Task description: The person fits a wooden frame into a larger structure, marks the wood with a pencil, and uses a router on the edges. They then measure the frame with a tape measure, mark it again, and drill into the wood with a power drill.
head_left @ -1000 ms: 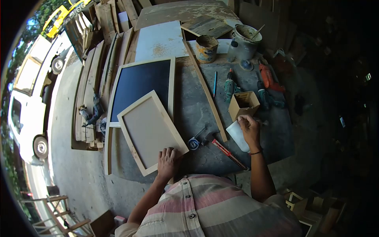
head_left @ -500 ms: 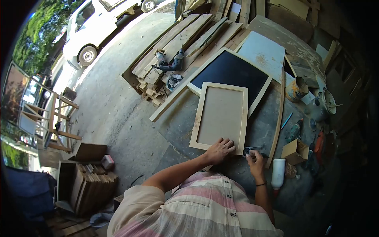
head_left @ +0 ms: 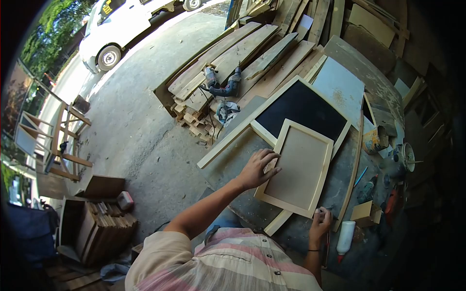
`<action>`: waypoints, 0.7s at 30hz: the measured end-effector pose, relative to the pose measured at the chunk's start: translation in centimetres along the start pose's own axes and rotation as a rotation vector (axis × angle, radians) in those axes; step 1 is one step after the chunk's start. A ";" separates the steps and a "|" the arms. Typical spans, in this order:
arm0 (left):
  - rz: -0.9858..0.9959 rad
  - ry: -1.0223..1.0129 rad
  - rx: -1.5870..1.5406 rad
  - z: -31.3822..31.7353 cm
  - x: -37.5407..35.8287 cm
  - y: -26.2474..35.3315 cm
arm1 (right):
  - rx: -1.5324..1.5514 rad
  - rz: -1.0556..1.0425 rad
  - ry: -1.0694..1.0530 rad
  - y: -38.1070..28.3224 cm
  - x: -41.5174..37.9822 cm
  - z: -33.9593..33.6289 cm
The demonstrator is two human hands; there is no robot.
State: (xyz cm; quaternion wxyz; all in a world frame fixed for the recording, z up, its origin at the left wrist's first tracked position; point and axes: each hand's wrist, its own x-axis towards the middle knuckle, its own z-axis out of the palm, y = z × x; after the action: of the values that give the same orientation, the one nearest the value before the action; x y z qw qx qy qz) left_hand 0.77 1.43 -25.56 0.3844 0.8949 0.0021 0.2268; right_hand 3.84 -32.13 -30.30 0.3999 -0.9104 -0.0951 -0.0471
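A small wooden frame with a plain brown panel point(head_left: 298, 162) lies tilted over a larger black-panelled frame point(head_left: 303, 109). My left hand point(head_left: 259, 169) is at its left rail, thumb and fingers closed around the edge. Close by the frame's lower right corner, my right hand point(head_left: 320, 224) has its fingers pinched together. Something small and dark shows at those fingertips, too little to name. A pale wooden rail point(head_left: 278, 223) sticks out from under the small frame toward my body.
Right of the frames are a curved wooden strip point(head_left: 352, 174), a blue pencil-like stick point(head_left: 360, 176), a small cardboard box point(head_left: 366, 213) and a white bottle point(head_left: 345, 237). Power tools point(head_left: 223, 83) rest on stacked planks point(head_left: 247, 46). A white truck point(head_left: 119, 29) stands beyond.
My left hand has gone from the small frame's bottom rail to its left rail. The frame has turned slightly clockwise, baring the pale rail below. The whole view has shifted too.
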 end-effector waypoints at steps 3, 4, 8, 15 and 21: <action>-0.306 0.361 -0.040 -7.7 2.7 -10.2 | 0.040 -0.029 0.009 -2.0 0.7 2.4; -0.403 0.444 -0.069 -9.7 3.3 -15.8 | 0.057 -0.044 -0.020 -2.7 0.9 3.3; -0.776 0.527 -0.108 -17.6 6.5 -33.9 | 0.012 0.035 0.143 -3.6 0.6 5.4; -0.934 0.519 -0.015 -23.3 16.8 -49.1 | -0.255 0.581 0.498 -5.8 -5.6 4.8; -1.039 0.455 0.032 -23.3 17.8 -57.6 | -0.241 0.701 0.258 -12.0 -6.5 8.2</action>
State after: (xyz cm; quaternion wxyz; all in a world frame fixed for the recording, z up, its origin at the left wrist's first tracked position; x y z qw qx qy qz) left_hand 17.03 61.19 -44.02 0.4216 0.7105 0.5286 0.1948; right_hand -4.98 -19.02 -28.21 0.2907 -0.9147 0.2788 -0.0324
